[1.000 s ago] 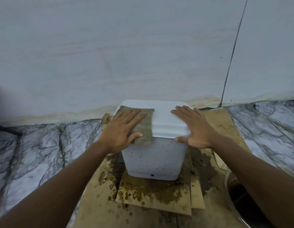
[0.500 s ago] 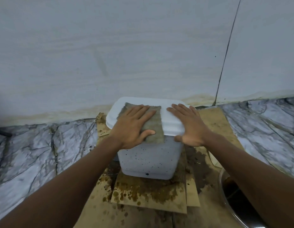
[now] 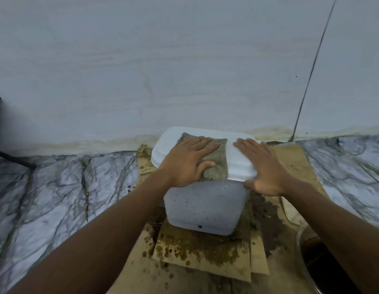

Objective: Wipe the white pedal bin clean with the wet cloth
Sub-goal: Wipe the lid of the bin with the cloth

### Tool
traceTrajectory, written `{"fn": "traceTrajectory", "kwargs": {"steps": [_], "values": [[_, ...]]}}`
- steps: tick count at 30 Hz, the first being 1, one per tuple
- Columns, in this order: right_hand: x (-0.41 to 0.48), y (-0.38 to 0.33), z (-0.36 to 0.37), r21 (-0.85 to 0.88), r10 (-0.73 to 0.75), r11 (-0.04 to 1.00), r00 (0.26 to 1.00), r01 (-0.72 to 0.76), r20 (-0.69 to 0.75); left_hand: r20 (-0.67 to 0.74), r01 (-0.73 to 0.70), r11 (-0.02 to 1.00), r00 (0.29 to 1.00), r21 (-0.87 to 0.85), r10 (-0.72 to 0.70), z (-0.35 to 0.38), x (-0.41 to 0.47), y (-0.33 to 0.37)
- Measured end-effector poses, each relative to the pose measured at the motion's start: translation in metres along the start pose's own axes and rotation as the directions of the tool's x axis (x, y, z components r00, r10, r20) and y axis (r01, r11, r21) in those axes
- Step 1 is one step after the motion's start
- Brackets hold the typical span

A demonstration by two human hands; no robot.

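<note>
The white pedal bin (image 3: pixel 202 209) stands on stained cardboard against the wall, its front wall dotted with dark specks. A grey-brown wet cloth (image 3: pixel 218 164) lies flat across the middle of the lid and hangs a little over its front edge. My left hand (image 3: pixel 186 164) presses flat on the cloth with straight fingers. My right hand (image 3: pixel 262 168) rests flat on the right part of the lid, its thumb down over the lid's front rim. The pedal is hidden.
Wet, brown-spotted cardboard sheets (image 3: pixel 197 253) lie under and around the bin on the marbled floor (image 3: pixel 57 198). A clear bowl (image 3: pixel 311 257) with dark liquid sits at the lower right. The pale wall (image 3: pixel 163 71) rises directly behind the bin.
My left hand has slid the cloth rightward along the lid, from its left end to its middle, close to my right hand. The right hand stays on the lid.
</note>
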State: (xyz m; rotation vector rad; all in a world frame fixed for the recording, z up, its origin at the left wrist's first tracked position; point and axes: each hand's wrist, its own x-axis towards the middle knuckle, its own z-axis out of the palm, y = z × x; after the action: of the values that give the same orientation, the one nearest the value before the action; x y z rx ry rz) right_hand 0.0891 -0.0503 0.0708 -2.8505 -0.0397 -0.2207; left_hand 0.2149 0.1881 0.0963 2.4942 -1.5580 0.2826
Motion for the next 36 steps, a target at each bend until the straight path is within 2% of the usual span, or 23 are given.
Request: {"fn": "traceTrajectory", "kwargs": {"steps": [4,8,11,14,17,19,21,24,27,29,36], "values": [[0.002,-0.006,-0.001,0.005,0.013,1.000,1.000,-0.013,-0.014,-0.038,0.065,0.997,0.997,-0.052,-0.067,-0.010,-0.031,-0.049],[0.006,-0.012,0.000,-0.003,0.036,0.999,0.999,-0.036,-0.031,-0.072,0.278,0.933,0.951,-0.227,-0.301,-0.008,-0.044,-0.060],[0.004,-0.011,0.001,-0.007,0.056,0.998,0.998,-0.056,-0.031,-0.120,0.380,0.901,0.904,-0.209,-0.409,-0.001,-0.043,-0.039],[0.004,-0.009,0.002,-0.018,0.049,0.999,0.998,-0.050,-0.033,-0.142,0.540,0.829,0.818,-0.147,-0.558,0.007,-0.034,0.005],[0.003,-0.009,0.002,-0.028,0.047,0.998,0.998,-0.048,-0.041,-0.072,0.691,0.673,0.682,-0.262,-0.728,0.009,-0.018,0.044],[0.003,-0.010,0.002,-0.027,0.049,0.998,0.998,-0.050,-0.032,-0.040,0.724,0.600,0.626,-0.339,-0.779,0.006,-0.009,0.052],[0.004,-0.012,0.002,-0.039,0.047,0.998,0.999,-0.048,-0.016,-0.019,0.733,0.566,0.605,-0.377,-0.796,0.001,-0.004,0.046],[0.006,-0.014,0.003,-0.051,0.040,0.998,0.999,-0.041,-0.017,-0.018,0.722,0.593,0.629,-0.357,-0.777,-0.006,-0.003,0.022],[0.003,-0.011,0.004,-0.034,0.025,0.999,0.999,-0.026,-0.030,-0.145,0.600,0.762,0.754,-0.244,-0.640,-0.002,-0.016,-0.010],[0.003,-0.009,0.004,-0.023,0.019,1.000,0.999,-0.020,-0.035,-0.174,0.528,0.833,0.816,-0.163,-0.551,0.005,-0.023,-0.022],[0.008,0.000,-0.001,-0.018,0.040,0.999,0.999,-0.039,0.023,-0.173,0.449,0.893,0.878,-0.026,-0.447,0.011,-0.027,-0.021]]}}
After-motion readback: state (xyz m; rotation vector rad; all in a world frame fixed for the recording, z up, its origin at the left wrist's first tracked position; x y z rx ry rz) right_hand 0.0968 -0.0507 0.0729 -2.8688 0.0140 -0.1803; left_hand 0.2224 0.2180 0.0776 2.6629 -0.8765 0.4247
